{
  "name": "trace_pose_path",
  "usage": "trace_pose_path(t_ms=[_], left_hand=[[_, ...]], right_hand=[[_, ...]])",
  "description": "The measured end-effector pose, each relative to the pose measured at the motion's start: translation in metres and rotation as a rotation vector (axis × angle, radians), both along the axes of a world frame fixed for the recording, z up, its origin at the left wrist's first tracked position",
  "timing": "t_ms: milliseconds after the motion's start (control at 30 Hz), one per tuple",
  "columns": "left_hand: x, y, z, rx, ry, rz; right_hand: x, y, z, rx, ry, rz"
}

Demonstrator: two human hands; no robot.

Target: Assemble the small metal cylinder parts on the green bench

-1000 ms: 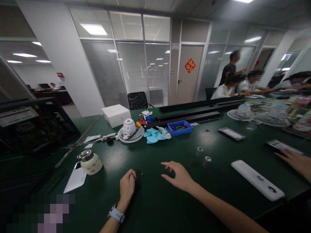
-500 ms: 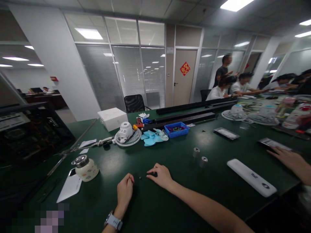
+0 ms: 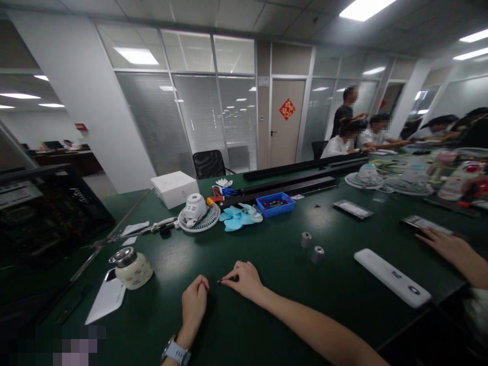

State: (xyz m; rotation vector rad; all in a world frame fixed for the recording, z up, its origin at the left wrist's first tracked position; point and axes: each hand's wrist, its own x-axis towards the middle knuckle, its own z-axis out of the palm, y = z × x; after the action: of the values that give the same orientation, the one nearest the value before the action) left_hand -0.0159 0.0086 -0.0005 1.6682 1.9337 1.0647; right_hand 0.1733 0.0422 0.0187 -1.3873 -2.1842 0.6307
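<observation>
Small dark piece [image 3: 219, 281] on the green tabletop [image 3: 274, 254] lies between the two hands, just off the right hand's [image 3: 247, 280] fingertips on their left side — nearer to them than to the left hand [image 3: 195, 301], its long axis too small to make out. Right thumb and forefinger are nearly closed at the piece, though whether they grip it I cannot tell — the left fingers are curled shut, any contents hidden.

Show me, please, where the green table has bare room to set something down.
Bare tabletop lies between the right hand and the metal cylinders, and between the jar and left hand; it is crowded around the blue fan blades.
</observation>
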Motion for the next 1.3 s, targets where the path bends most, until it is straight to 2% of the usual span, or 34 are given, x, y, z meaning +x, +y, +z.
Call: trace_pose_path(t_ms=[267,433,533,600,800,933,1033,1133,1200,1233,1300], left_hand=[[0.001,-0.001,0.002,0.012,-0.036,0.001],[0.002,-0.002,0.004,0.022,-0.042,0.015],[0.002,-0.002,0.003,0.018,-0.05,0.02],[0.003,-0.002,0.002,0.022,-0.053,0.02],[0.003,-0.002,0.001,0.026,-0.061,0.031],[0.004,-0.003,0.002,0.031,-0.064,0.025],[0.004,-0.002,0.002,0.04,-0.059,0.017],[0.003,-0.002,0.001,0.028,-0.06,0.017],[0.002,-0.001,-0.001,0.019,-0.068,0.013],[0.002,-0.001,-0.001,0.015,-0.072,0.011],[0.003,-0.001,-0.001,0.013,-0.076,0.01]], right_hand=[[0.013,0.002,-0.007,-0.031,0.117,0.021],[0.022,0.009,-0.011,-0.07,0.441,-0.122],[0.023,0.011,-0.012,-0.109,0.533,-0.136],[0.02,0.009,-0.011,-0.084,0.462,-0.111],[0.0,0.0,0.001,-0.016,0.055,0.011],[-0.013,0.001,0.003,-0.017,-0.001,0.023],[-0.011,-0.001,0.004,-0.008,0.022,0.023],[0.02,-0.006,0.015,0.055,0.121,0.016],[0.061,-0.01,0.024,0.184,0.21,-0.049],[0.088,-0.012,0.028,0.277,0.245,-0.113],[0.145,-0.014,0.031,0.512,0.292,-0.348]])
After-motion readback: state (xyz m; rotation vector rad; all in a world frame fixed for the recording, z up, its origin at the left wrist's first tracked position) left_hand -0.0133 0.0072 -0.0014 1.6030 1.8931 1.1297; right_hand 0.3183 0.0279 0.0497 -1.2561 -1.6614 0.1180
